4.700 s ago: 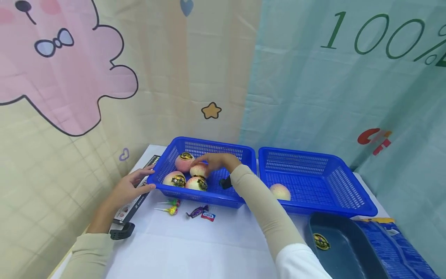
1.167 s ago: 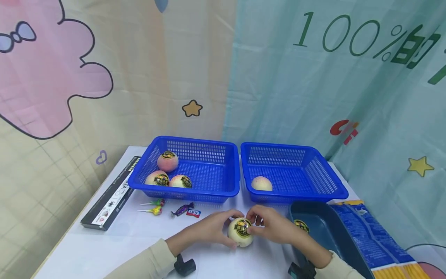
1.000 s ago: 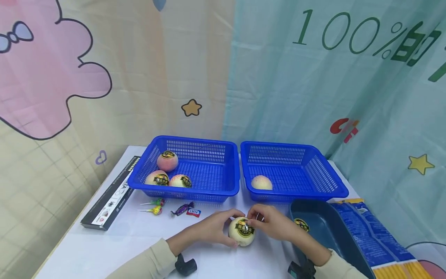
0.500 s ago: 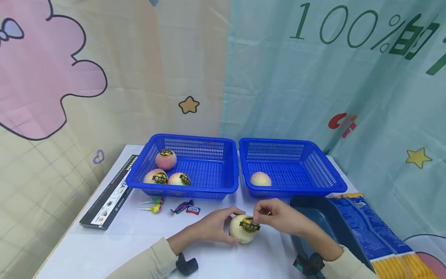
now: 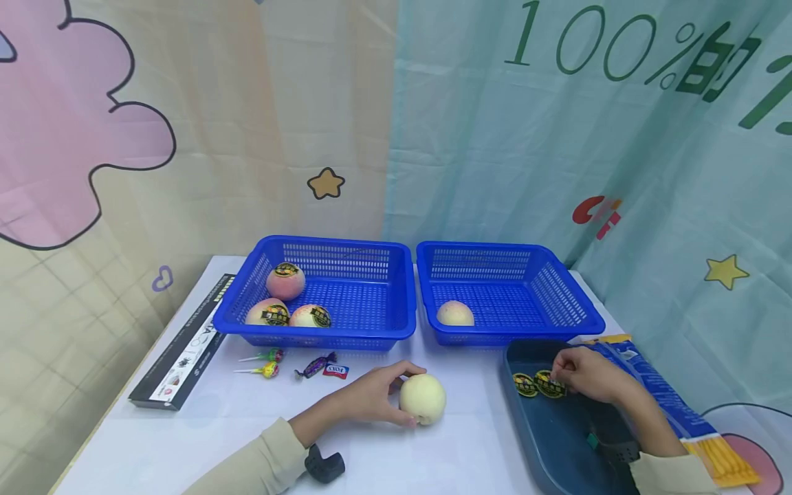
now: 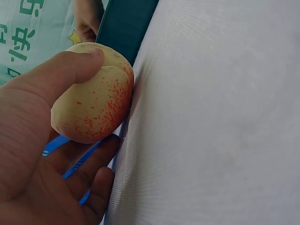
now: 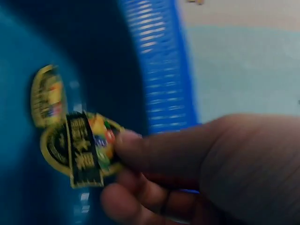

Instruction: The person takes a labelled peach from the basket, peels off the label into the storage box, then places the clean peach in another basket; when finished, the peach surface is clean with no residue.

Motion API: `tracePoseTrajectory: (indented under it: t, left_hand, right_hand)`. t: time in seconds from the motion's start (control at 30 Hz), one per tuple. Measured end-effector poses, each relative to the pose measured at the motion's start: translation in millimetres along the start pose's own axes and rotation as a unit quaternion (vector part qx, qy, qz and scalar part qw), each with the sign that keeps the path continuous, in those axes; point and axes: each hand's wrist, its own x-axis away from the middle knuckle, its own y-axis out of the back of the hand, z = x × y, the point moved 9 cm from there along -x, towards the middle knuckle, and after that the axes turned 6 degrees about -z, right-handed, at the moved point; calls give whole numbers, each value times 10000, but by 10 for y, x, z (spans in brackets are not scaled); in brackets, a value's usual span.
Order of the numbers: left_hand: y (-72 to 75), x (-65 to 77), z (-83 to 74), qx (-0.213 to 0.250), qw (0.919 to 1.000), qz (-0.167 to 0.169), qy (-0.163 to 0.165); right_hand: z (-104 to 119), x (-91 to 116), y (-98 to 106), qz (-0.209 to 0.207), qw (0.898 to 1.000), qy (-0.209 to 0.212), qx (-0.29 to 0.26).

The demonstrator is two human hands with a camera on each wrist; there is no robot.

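My left hand grips a pale peach on the white table, thumb on the near side and fingers behind. Its bare cream skin faces up in the head view; in the left wrist view red speckles show on the peach. Over the dark blue-green tray, my right hand pinches a black-and-gold fruit sticker by its edge between thumb and forefinger. A second sticker lies in the tray just left of it, overlapped by the held one in the right wrist view.
Three stickered peaches sit in the left blue basket. One without a visible sticker is in the right basket. Lollipops, wrapped candies, a long black box and a blue bag surround the workspace.
The right hand took a peach from the left basket, then peeled its sticker off and carried it right, over the tray. The left hand left the basket rim and now holds that peach.
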Motion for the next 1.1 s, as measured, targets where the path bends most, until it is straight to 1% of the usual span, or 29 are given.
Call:
tracePoseTrajectory:
  t: [0.1,0.2,0.33,0.43,0.5,0.67,0.87,1.0,1.1]
  left_hand:
    - [-3,7,2,57,10000,33,42]
    - [-11,5,7,113,9999,65,55]
    - [-18,3,29,187,9997,76,106]
    - [-18,1,44,220,9997,61,110]
    - [-18,0,52,215,9997,50,94]
    - [-21,2,73,163,9998,56,96]
    - [-13,8,59,163,9998,70,94]
    - [-6,12,45,177,9998,81,105]
    - [-7,10,39,200,9997,106,104]
  right_hand:
    - [-147,-37,-82,-218,9971,-448,572]
    - [-188,-61,-105,-395,9882,-770,1263]
    - [-169,-67,-80,-660,9743,-886,1962]
    - [-178,-64,-60,-881,9650,-950,2282]
    - [-188,-65,-69,-964,9607,-965,2419]
    - [-216,-74,-130,-987,9540,-947,2668]
    - [-219,-68,-130,-1101,9440,-930,2968]
    - [-228,-81,-128,-1099,9407,-910,3079]
    - [-255,-94,-131,-1037,9404,-964,3091]
